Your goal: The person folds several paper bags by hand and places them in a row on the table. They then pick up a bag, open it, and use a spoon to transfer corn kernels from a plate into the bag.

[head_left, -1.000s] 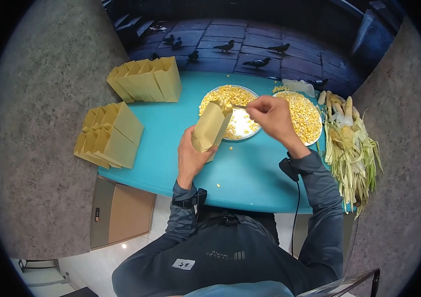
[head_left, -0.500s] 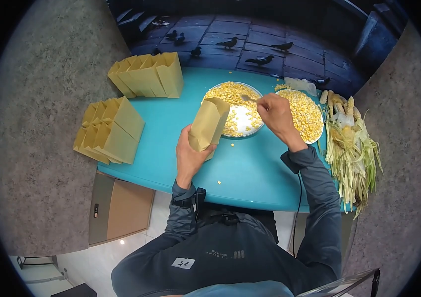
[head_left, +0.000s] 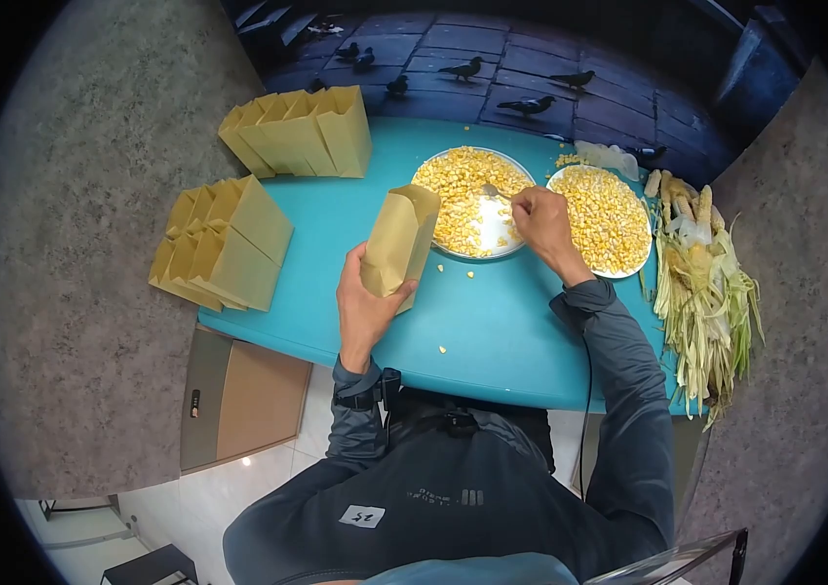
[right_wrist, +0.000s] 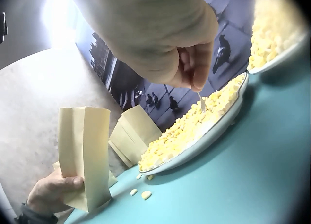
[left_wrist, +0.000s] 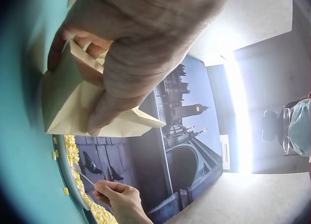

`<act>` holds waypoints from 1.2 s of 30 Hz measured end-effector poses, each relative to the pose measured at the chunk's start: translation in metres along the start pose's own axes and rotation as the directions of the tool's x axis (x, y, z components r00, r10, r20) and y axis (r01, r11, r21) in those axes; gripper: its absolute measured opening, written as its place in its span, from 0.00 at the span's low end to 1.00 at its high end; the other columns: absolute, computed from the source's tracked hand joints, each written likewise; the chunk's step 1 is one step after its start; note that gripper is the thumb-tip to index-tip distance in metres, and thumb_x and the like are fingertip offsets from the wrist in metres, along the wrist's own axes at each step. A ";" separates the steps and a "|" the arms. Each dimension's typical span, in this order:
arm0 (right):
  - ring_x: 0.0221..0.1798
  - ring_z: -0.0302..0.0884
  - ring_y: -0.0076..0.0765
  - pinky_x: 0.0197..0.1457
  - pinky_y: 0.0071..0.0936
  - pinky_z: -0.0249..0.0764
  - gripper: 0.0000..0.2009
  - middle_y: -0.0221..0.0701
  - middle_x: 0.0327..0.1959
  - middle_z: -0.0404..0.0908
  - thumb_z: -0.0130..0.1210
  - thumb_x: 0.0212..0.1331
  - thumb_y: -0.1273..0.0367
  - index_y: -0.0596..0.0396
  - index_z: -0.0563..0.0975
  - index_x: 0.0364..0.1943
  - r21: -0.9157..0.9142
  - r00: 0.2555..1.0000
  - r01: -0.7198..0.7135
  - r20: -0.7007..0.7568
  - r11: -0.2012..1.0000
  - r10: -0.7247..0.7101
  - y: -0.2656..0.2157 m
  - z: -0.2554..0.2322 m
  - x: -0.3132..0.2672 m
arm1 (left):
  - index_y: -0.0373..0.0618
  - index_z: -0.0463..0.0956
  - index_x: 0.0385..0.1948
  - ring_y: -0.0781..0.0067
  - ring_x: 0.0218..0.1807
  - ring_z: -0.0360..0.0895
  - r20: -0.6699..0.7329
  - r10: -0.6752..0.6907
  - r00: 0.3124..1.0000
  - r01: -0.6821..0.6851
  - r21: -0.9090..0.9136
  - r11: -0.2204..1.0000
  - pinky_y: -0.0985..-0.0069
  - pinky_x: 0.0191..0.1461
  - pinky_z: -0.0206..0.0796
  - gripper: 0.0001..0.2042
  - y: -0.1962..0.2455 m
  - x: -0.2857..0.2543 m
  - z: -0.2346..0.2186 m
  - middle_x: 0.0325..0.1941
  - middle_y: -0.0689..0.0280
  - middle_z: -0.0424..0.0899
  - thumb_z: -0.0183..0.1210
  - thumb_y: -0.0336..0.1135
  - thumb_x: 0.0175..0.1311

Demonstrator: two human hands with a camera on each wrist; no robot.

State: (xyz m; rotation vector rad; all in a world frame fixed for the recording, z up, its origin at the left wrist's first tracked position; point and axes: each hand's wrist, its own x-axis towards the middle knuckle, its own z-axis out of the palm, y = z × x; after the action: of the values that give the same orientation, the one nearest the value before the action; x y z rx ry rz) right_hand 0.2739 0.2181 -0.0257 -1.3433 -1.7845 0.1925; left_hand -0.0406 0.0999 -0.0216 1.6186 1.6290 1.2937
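A tan paper bag (head_left: 399, 239) stands tilted in my left hand (head_left: 363, 304), which grips it low down, thumb on the near side and fingers round the far side. Its open top leans toward the plate; what lies inside is hidden. Between thumb and fingertips, my right hand (head_left: 550, 229) pinches the thin handle of a small metal spoon (head_left: 494, 189). In the right wrist view, the spoon's head (right_wrist: 203, 105) dips down to the yellow corn kernels (right_wrist: 182, 128). These are heaped round a white plate (head_left: 495, 224) whose middle shows bare.
A second plate (head_left: 618, 276), full of kernels, sits right of the first. Corn husks and cobs (head_left: 706, 292) lie at the table's right edge. Two groups of upright paper bags (head_left: 250, 258) stand at the left. Loose kernels (head_left: 470, 275) dot the teal table (head_left: 492, 341).
My right hand has drawn the spoon from the bag's mouth, where it held kernels, back over the plate to the heap. My left hand keeps hold of the bag, now slightly more upright.
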 end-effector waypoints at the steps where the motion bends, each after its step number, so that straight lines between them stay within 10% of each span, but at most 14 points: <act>1: 0.34 0.90 0.51 0.43 0.42 0.84 0.05 0.45 0.32 0.90 0.64 0.57 0.76 0.60 0.89 0.34 0.042 0.996 -0.064 0.057 0.997 0.061 -0.001 0.002 -0.003 | 0.40 0.74 0.66 0.50 0.62 0.85 -0.001 0.001 1.000 -0.001 0.007 1.000 0.59 0.66 0.78 0.41 0.000 0.000 0.000 0.62 0.51 0.86 0.85 0.34 0.48; 10: 0.30 0.91 0.28 0.37 0.29 0.86 0.05 0.36 0.29 0.92 0.69 0.59 0.73 0.62 0.90 0.33 0.273 0.859 -0.500 0.279 0.822 0.430 -0.025 0.028 -0.010 | 0.40 0.73 0.66 0.50 0.62 0.85 0.015 -0.001 1.000 0.000 0.004 1.000 0.59 0.66 0.78 0.41 0.000 0.002 0.004 0.61 0.51 0.87 0.86 0.34 0.48; 12: 0.30 0.90 0.28 0.37 0.24 0.86 0.05 0.37 0.31 0.92 0.68 0.61 0.77 0.67 0.89 0.37 0.473 0.763 -0.645 0.369 0.600 0.530 -0.025 0.031 -0.007 | 0.40 0.73 0.66 0.50 0.62 0.85 0.019 0.000 1.000 0.000 -0.007 1.000 0.59 0.66 0.78 0.41 0.002 0.000 0.004 0.61 0.51 0.87 0.86 0.34 0.48; 20: 0.34 0.90 0.29 0.39 0.23 0.88 0.07 0.40 0.34 0.91 0.70 0.61 0.78 0.71 0.87 0.40 0.565 0.728 -0.672 0.386 0.478 0.567 -0.020 -0.004 0.006 | 0.40 0.73 0.66 0.48 0.63 0.84 0.022 0.013 1.000 -0.013 -0.012 1.000 0.58 0.66 0.77 0.42 0.002 0.004 0.006 0.62 0.51 0.86 0.86 0.35 0.45; 31: 0.33 0.90 0.27 0.41 0.24 0.87 0.07 0.35 0.35 0.92 0.69 0.63 0.75 0.66 0.88 0.42 0.610 0.885 -0.463 0.286 0.642 0.367 -0.074 -0.074 0.021 | 0.39 0.72 0.66 0.45 0.63 0.83 0.043 0.041 0.998 -0.041 0.000 0.999 0.56 0.66 0.77 0.43 0.012 0.014 0.027 0.61 0.49 0.85 0.86 0.35 0.44; 34: 0.33 0.90 0.32 0.38 0.29 0.85 0.06 0.34 0.33 0.91 0.69 0.62 0.76 0.63 0.88 0.41 0.482 0.958 -0.262 0.232 0.836 0.167 -0.089 -0.073 0.011 | 0.39 0.72 0.66 0.45 0.62 0.84 0.057 0.042 0.998 -0.041 -0.005 0.999 0.56 0.66 0.77 0.44 0.014 0.014 0.029 0.61 0.49 0.85 0.87 0.35 0.44; 36: 0.34 0.88 0.42 0.37 0.34 0.82 0.05 0.37 0.33 0.88 0.68 0.60 0.78 0.61 0.87 0.39 0.204 0.950 0.276 0.088 0.939 -0.298 -0.100 -0.074 0.008 | 0.39 0.72 0.66 0.45 0.62 0.84 0.057 0.040 0.998 -0.040 -0.002 0.999 0.56 0.66 0.77 0.43 0.017 0.013 0.029 0.61 0.49 0.86 0.87 0.35 0.44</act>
State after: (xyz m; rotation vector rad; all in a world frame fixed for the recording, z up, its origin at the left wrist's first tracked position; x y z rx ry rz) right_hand 0.2550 0.1574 0.0815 -0.9399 -1.9837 0.2787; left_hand -0.0093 0.1178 -0.0156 1.6804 1.5689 1.2562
